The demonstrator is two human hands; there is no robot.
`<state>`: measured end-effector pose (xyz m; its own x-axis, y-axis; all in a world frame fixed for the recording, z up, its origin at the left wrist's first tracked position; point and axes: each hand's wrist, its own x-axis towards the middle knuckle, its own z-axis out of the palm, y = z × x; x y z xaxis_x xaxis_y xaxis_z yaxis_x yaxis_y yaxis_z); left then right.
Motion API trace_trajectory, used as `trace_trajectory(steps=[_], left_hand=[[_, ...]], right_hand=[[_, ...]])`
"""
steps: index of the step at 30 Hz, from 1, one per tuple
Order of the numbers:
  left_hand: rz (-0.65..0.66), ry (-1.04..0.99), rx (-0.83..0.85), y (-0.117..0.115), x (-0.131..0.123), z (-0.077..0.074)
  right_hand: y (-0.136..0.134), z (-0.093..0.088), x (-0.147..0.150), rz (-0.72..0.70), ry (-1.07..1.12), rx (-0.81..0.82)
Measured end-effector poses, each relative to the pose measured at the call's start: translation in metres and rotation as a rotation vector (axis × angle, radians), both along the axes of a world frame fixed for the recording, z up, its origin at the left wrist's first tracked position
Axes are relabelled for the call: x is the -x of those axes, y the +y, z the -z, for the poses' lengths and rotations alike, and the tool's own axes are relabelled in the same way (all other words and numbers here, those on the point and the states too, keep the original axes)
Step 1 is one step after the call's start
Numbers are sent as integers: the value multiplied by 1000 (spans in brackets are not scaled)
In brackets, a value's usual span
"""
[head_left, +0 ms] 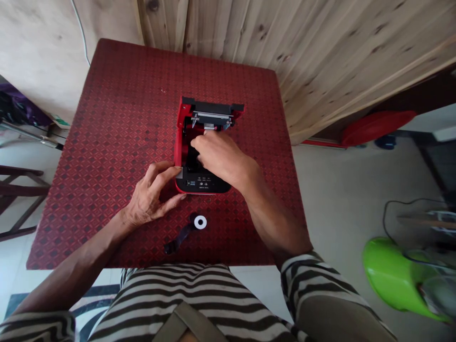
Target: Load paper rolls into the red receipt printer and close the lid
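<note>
A small red and black machine that looks like a label printer (204, 185) stands on the table with its lid (212, 108) raised at the back. My left hand (154, 192) rests against its front left corner, fingers on the top edge and thumb low at the front, steadying it. Inside the open body is my right hand (221, 154), its fingers curled down into the cavity; what they touch or hold is hidden. In front of the machine lies a small roll with a white end (200, 222), a dark ribbon (176, 243) trailing from it to the left.
The red patterned table (117, 104) stands against a wooden plank wall (242, 28). Dark wooden furniture (21, 190) is at the left. On the floor at the right are a bright green plastic item (388, 275) and a dark cable (386, 213).
</note>
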<state>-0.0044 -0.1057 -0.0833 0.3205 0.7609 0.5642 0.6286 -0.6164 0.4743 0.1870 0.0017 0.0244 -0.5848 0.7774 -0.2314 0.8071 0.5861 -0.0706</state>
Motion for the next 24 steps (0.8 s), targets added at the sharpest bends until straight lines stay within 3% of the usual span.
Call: trace_trajectory(steps=[5,12,17,21,24], left_hand=[[-13,17,15,0,1,1],[3,-17,9,2,4,-8],[-25,-55,-3,24,8,-42],[-60,-65,-154,64,6,-76],[-95,-83,-141,97,-1,-87]], right_hand=[[1,8,-14,-17,75,11],[-33,-2,-59,-217,555,65],[-47,14,-61,-153,676,-73],[-44,26,-54,-158,727,-155],[-42,30,-51,-181,700,-220]])
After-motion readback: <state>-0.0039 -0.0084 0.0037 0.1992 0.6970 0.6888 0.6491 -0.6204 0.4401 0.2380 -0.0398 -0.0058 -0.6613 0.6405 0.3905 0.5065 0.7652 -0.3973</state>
